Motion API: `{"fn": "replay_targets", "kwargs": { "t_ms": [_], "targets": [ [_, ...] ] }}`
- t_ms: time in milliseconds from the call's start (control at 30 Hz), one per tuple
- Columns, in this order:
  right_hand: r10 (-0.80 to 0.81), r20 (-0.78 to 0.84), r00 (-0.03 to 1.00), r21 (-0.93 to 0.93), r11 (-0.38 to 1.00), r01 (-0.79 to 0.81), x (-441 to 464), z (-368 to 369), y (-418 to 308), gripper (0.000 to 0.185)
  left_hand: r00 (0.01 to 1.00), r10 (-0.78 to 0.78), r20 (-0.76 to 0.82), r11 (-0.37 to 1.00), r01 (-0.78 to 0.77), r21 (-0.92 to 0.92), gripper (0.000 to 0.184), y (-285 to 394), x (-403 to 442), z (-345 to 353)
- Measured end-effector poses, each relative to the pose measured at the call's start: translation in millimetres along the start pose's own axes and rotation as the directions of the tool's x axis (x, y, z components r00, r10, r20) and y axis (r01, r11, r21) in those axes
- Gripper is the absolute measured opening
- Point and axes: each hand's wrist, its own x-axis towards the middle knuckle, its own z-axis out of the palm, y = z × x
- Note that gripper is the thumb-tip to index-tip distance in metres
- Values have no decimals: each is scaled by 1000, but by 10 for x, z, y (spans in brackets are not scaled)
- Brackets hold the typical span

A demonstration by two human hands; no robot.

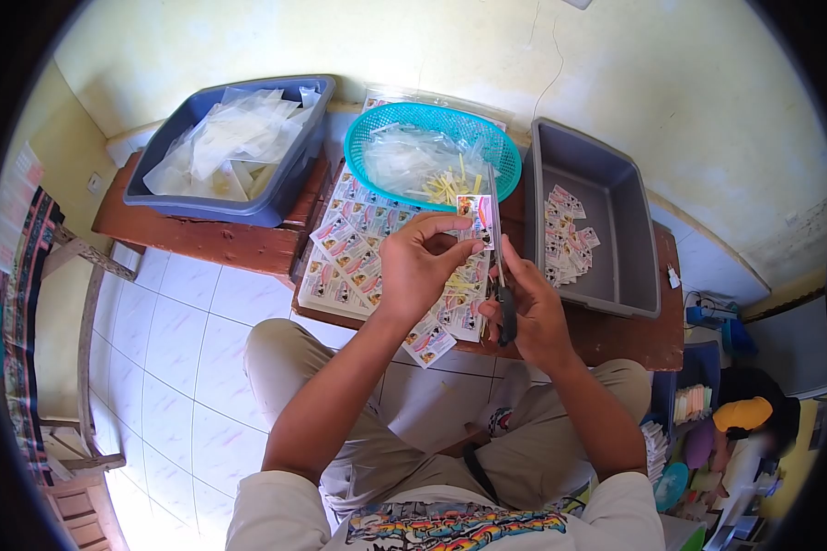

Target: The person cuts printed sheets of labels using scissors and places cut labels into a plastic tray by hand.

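Observation:
A small printed label [474, 219] is pinched between the thumb and fingers of my left hand [421, 262]. My right hand [531, 308] grips a pair of scissors [505, 310] by the dark handles, with the blades pointing up along the label's right edge. Whether the blades touch the label I cannot tell. Below both hands lies a stack of printed label sheets [340, 266], with loose cut strips on top. One loose piece [429, 342] hangs over the front edge of the stack.
A turquoise basket [356, 147] behind my hands holds clear plastic and yellow strips. On its left a blue tub [294, 174] contains translucent bags. The grey tub [629, 230] at right holds cut labels [568, 243]. These stand on a brown bench [616, 340]. Another person [753, 413] is at lower right.

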Motion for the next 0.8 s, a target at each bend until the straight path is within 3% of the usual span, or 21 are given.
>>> {"fn": "replay_targets", "kwargs": {
  "t_ms": [367,400,533,633,800],
  "targets": [
    [109,-15,994,-20,994,-109,-2,-54,61,90,998,63,-15,997,-63,41,30,-50,12,-73],
    [81,21,996,-237,969,-74,2,-98,118,90,998,57,-13,998,-56,42,28,-46,8,-88],
    [49,92,995,-660,751,24,-48,-75,123,86,1000,21,-4,995,-21,100,26,-36,8,-152],
    [16,153,988,-709,698,98,-90,-111,307,84,991,127,-52,991,-124,47,22,-111,18,-143],
    [91,153,984,-836,543,80,-87,-67,443,79,990,131,-50,991,-129,34,20,-56,4,-148]
  ]
}}
